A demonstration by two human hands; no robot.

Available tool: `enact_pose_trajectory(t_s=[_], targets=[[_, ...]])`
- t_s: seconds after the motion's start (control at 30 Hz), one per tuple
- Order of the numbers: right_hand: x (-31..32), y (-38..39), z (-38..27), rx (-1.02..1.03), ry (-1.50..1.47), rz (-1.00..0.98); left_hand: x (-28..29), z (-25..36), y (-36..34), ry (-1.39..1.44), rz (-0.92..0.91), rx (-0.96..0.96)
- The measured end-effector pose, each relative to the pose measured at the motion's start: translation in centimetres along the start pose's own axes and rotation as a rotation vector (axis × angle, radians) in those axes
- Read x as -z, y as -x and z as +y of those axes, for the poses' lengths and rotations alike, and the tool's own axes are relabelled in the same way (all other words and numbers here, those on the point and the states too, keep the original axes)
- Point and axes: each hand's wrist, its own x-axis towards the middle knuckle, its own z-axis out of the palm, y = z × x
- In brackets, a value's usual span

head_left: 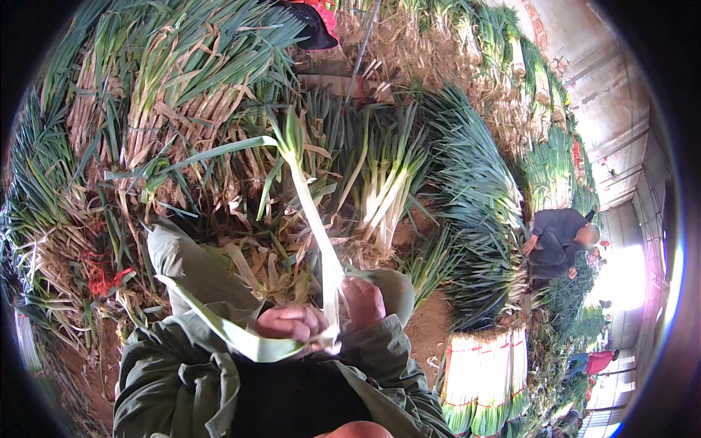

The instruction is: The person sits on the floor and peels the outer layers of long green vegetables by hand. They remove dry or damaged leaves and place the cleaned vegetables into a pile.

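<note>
A long green onion (314, 215) with a white stalk and green top slants up in front of my lap, its root end low between my hands. My right hand (363, 302) is closed around the lower stalk from the right side. On the other side my left hand (293, 322) is curled shut near the root end, on a pale green outer leaf (252, 344). That leaf hangs loose to the left, bending up over my knee. Just beyond the onion, a small cluster of trimmed white-stalked onions (387, 182) stands with roots downward.
Unpeeled onion heaps (190, 80) rise at the far left. Dry leaf scraps (255, 259) litter the ground before my knees. A long green-leaved row (475, 197) runs along the right, above tied white bundles (485, 369). Another person (558, 244) crouches beyond that row.
</note>
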Motion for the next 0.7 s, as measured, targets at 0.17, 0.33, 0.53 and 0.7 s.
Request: enact_pose_trajectory(t_s=[0.17, 0.33, 0.53, 0.7], targets=[[0.7, -0.7, 0.4, -0.29, -0.389, 0.007, 1.8, 4.8, -2.5, 0.291, 0.321, -0.05], [1.4, -0.8, 0.8, -0.236, -0.527, -0.005, 12.7, 15.8, -5.3, 0.423, 0.57, -0.104], [1.2, -0.7, 0.0, -0.209, -0.444, 0.036, 20.6, 15.8, -3.1, 0.386, 0.741, -0.205], [3.8, 1.1, -2.3, -0.181, -0.424, -0.016, 16.0, -2.2, 1.3, 0.295, 1.236, 0.581]])
